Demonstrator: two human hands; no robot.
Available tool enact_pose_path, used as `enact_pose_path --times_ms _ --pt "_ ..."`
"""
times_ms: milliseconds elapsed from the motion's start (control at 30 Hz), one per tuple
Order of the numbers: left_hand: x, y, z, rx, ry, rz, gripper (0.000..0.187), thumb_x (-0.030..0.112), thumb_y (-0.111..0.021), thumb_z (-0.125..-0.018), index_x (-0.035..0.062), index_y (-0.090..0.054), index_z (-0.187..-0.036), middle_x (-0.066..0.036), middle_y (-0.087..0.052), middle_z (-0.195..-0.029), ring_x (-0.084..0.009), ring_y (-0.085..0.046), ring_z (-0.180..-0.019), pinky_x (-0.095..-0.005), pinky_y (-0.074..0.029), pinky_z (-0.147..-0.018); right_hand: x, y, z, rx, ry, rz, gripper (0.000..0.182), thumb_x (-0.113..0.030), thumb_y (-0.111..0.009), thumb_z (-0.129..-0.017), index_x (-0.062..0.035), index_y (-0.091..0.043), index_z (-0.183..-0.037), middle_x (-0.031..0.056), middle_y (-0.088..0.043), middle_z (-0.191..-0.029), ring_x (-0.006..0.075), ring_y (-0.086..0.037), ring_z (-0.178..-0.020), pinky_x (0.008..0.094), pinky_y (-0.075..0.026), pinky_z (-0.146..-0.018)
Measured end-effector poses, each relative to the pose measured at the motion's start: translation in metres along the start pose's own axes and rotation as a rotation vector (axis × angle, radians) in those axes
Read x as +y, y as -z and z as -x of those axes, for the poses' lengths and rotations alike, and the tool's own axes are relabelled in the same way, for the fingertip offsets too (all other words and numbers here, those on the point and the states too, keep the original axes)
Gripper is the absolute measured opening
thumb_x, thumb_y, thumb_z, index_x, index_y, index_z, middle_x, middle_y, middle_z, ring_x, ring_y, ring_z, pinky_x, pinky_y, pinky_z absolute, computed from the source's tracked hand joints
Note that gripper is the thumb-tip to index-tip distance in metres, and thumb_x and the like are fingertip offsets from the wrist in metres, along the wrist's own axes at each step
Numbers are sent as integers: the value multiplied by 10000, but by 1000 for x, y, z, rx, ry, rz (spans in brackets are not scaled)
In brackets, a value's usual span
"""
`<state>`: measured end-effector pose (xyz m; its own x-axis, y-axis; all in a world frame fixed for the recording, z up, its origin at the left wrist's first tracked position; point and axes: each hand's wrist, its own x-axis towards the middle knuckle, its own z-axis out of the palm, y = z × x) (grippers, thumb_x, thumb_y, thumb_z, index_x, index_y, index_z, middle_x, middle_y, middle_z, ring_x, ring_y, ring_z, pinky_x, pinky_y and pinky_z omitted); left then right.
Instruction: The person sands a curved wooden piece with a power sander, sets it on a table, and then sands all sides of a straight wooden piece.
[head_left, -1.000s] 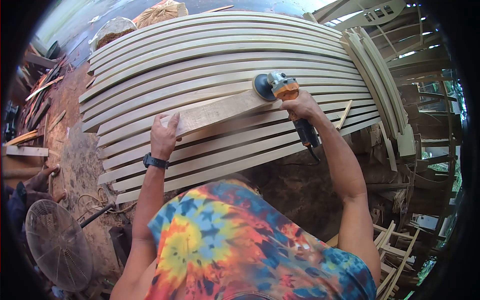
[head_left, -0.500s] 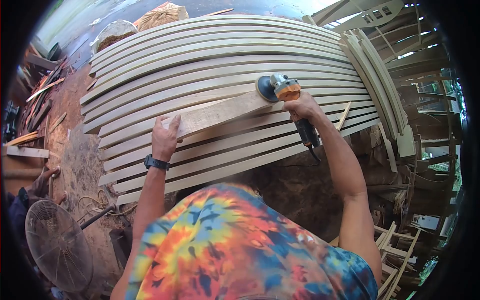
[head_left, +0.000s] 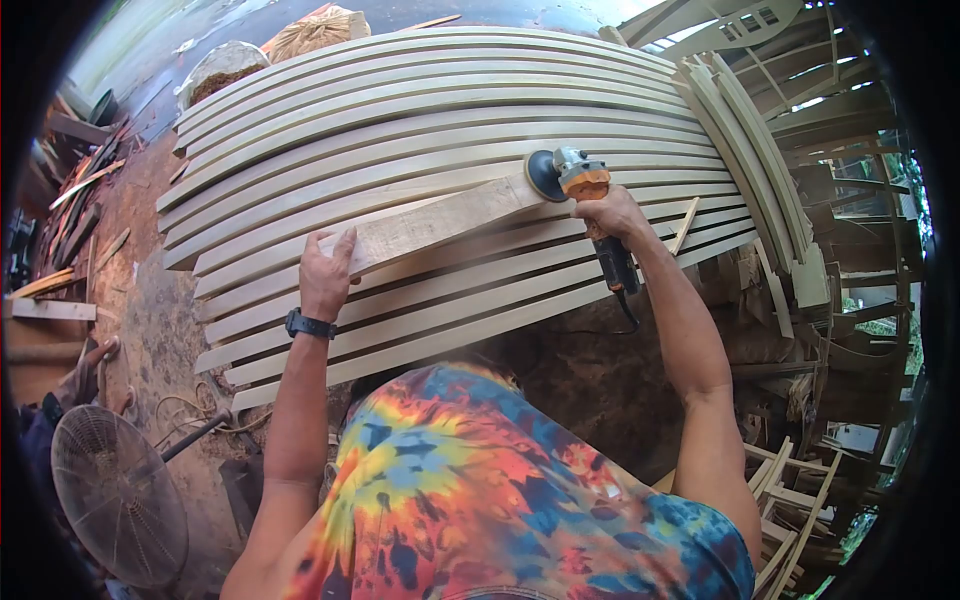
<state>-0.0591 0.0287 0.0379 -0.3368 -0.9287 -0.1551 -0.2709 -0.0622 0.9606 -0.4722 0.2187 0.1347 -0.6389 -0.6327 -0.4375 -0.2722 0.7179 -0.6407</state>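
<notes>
My left hand (head_left: 328,272) is closed around the near left end of a short wooden board (head_left: 435,225), with a dark watch on that wrist. The board lies at a slant over a row of long pale wooden slats (head_left: 420,305). In my right hand (head_left: 612,212) is an orange and black angle grinder (head_left: 584,178), gripped around its body. Its round dark sanding disc (head_left: 544,175) is tilted at the board's far right end and appears to touch it. A dark cord hangs from the grinder's lower end.
A fan (head_left: 120,495) stands at lower left, near another person's hand (head_left: 103,350). Stacked slats (head_left: 745,160) lie across the right end. A sack (head_left: 318,32) and a bag of brown material (head_left: 222,75) are behind. Scrap wood (head_left: 790,500) lies lower right.
The grinder and my right hand have shifted slightly to the right along the board's far end. My left hand still holds the board in nearly the same place.
</notes>
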Motion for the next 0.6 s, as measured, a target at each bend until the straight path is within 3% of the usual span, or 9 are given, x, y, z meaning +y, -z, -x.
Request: enact_pose_path --times_ms 200,600 --pt "12 -1 3 -22 7 5 448 349 -732 -1027 -38 -581 -1195 -156 -731 -897 -196 -727 -721 -334 -606 -541 -20 -11 35 -92 13 -45 197 -113 -820 -778 -4 -686 -871 25 -634 -711 126 -615 -552 309 -509 -517" --pt "4 -1 2 -26 23 12 470 358 -734 -1023 -38 -574 -1217 -156 -730 -915 -194 -733 -737 -327 -618 -538 -14 -10 30 -71 16 -88 183 -143 -811 -760 -28 -703 -852 55 -663 -697 131 -639 -565 307 -527 -536"
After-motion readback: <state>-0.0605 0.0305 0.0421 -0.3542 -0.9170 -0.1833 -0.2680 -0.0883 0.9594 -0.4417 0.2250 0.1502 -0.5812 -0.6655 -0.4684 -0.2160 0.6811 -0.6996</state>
